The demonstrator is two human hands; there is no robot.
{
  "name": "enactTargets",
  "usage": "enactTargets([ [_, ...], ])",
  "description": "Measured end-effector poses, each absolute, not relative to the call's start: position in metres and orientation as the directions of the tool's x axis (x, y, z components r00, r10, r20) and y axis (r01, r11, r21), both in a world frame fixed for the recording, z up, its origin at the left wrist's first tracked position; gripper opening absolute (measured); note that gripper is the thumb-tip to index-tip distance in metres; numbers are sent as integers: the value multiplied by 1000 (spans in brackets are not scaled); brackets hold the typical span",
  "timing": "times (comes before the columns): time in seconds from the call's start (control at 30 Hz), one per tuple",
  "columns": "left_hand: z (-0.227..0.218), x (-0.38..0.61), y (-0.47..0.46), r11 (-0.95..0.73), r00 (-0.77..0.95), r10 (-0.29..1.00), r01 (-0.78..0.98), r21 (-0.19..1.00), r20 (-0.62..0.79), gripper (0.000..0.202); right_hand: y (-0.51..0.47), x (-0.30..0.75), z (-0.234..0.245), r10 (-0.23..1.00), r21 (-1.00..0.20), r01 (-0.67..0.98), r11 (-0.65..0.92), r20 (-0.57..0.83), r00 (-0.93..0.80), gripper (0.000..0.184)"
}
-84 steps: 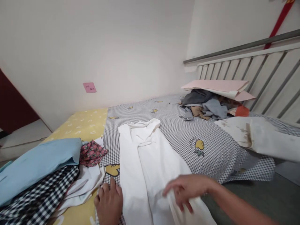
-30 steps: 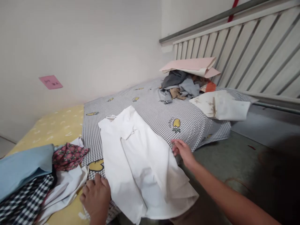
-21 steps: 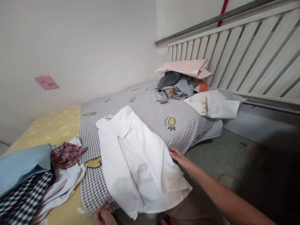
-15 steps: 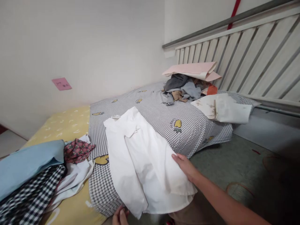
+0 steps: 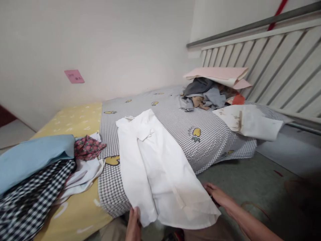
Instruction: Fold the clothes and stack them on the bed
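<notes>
A white long-sleeved shirt [image 5: 164,174] lies spread out, its collar on the checked bedsheet and its hem reaching past the bed's front edge over my lap. My left hand [image 5: 133,225] is at the lower left of the shirt, thumb and fingers closed at the edge by the sleeve end. At the lower right side edge, my right hand [image 5: 217,194] grips the cloth, with some fingers hidden under it. One sleeve runs straight down the left side of the shirt. A folded part of the cloth lies across the lower right.
Left on the bed are a light blue folded cloth [image 5: 37,152], a black-and-white checked garment [image 5: 32,197], a red patterned cloth [image 5: 89,147] and white clothes [image 5: 84,174]. A clothes pile [image 5: 209,92] under a pink sheet [image 5: 220,73] and a stained white cloth [image 5: 258,122] lie near the slatted railing [image 5: 265,60].
My right hand has moved down along the shirt's right side towards the hem, and the cloth there lies flatter. My left hand has come up to the lower left edge. The view has shifted slightly.
</notes>
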State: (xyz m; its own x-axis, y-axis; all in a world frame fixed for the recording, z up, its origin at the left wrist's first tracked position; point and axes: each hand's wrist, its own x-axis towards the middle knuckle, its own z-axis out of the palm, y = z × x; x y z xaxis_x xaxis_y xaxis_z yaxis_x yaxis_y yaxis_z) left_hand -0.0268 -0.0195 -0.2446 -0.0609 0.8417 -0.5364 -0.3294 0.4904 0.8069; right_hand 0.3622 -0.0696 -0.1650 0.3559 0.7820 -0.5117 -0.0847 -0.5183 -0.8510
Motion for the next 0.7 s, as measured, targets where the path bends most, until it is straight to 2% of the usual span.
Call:
enactTargets([
  [0.07, -231, -21, -26, 448, -78, 853, -398, 801, -516, 79, -64, 371, -160, 768, -865, -86, -494, -480, 425, 26],
  [0.13, -215, -18, -32, 435, -57, 860, -440, 785, -508, 72, -54, 373, -149, 774, -874, -164, -458, -483, 409, 31],
  [0.33, -187, -16, -44, 431, 112, 883, -577, 694, -456, 63, -27, 346, -113, 857, -840, -341, -422, -493, 152, 45],
  [0.47, -185, -16, -53, 510, 178, 843, -563, 650, -507, 71, -30, 334, -100, 825, -783, -348, -516, -564, 47, 62],
  [0.57, -184, -17, -57, 531, 202, 833, -550, 644, -515, 82, -39, 332, -95, 778, -735, -325, -595, -629, -1, 60],
  [0.7, -176, -12, -60, 528, 197, 838, -527, 666, -509, 90, -50, 331, -93, 761, -717, -372, -590, -647, 41, 60],
])
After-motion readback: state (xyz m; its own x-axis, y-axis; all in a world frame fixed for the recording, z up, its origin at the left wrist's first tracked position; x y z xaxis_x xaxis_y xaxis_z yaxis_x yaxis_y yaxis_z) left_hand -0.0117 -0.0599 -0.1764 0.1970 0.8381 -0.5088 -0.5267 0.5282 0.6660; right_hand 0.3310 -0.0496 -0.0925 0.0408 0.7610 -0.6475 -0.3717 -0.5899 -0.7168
